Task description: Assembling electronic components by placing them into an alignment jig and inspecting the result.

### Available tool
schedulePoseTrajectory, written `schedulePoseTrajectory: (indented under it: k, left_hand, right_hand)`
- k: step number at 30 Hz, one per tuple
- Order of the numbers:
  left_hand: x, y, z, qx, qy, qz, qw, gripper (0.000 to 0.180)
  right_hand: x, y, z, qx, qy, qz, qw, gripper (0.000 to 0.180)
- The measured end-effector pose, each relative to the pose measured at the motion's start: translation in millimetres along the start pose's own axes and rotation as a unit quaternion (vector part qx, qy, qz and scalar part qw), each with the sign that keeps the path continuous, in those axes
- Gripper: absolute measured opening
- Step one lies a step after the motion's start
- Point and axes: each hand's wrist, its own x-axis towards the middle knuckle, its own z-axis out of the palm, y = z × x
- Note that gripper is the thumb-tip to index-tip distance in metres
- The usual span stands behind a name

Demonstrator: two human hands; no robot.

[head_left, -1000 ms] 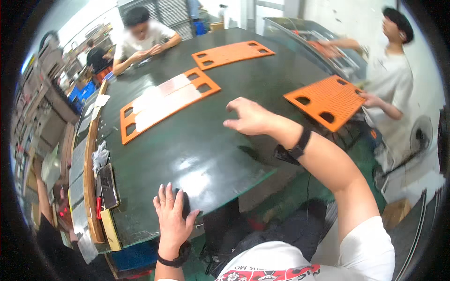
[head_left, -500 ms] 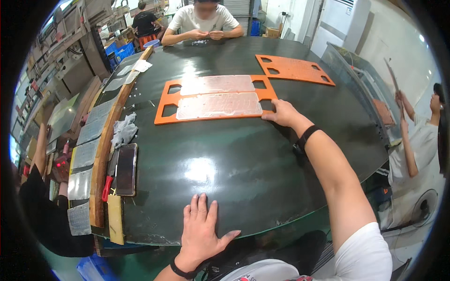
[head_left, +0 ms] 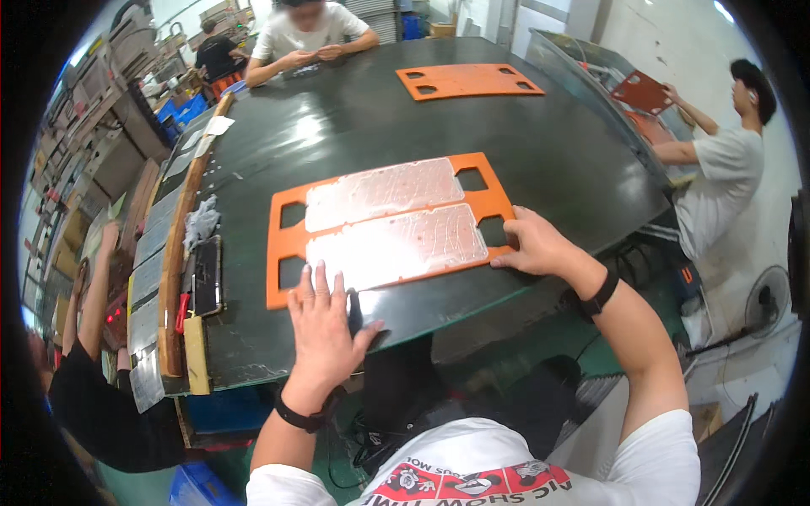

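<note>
A flat orange board (head_left: 291, 243) with cut-out corner holes lies on the dark table in front of me, slightly tilted to my view. Two shiny, clear patterned sheets rest on it, a far one (head_left: 384, 196) and a near one (head_left: 401, 244). My right hand (head_left: 540, 243) grips the board's right end by the near corner, thumb at the edge and fingers partly hidden. At the near left corner, my left hand (head_left: 326, 333) is open, fingers stretched and tips at the board's near edge. A second orange board (head_left: 472, 82) lies farther back.
Along the left run a wooden strip (head_left: 173, 316), clear sheets (head_left: 152, 244), a phone (head_left: 207, 274), a red-handled tool (head_left: 182, 312), a yellow block (head_left: 197, 354) and a crumpled cloth (head_left: 202, 221). People work opposite, at left, and at right beside a clear-walled bin (head_left: 582, 80).
The board with the clear sheets has slid toward me, away from the second board, with my right hand on it. My left hand has reached its near left corner. The view has shifted.
</note>
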Motion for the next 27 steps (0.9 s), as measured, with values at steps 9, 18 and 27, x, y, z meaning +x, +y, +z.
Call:
schedulePoseTrajectory:
  k: [9, 18, 27]
  left_hand:
    - [-16.3, 13.2, 8.2, 0.048, -0.112, 0.014, 0.992, 0.082]
    - [-17.2, 10.2, 4.9, 0.075, -0.090, 0.035, 0.993, 0.088]
    - [44.4, 101.3, 47.1, -0.091, -0.065, 0.145, 0.983, 0.071]
  right_hand:
    - [-56.2, -19.8, -2.6, 0.061, 0.161, -0.067, 0.983, 0.049]
    - [-24.4, -81.3, 78.0, 0.002, 0.040, -0.162, 0.986, 0.067]
    - [-34.4, -43.4, 61.3, -0.074, 0.063, -0.046, 0.994, 0.073]
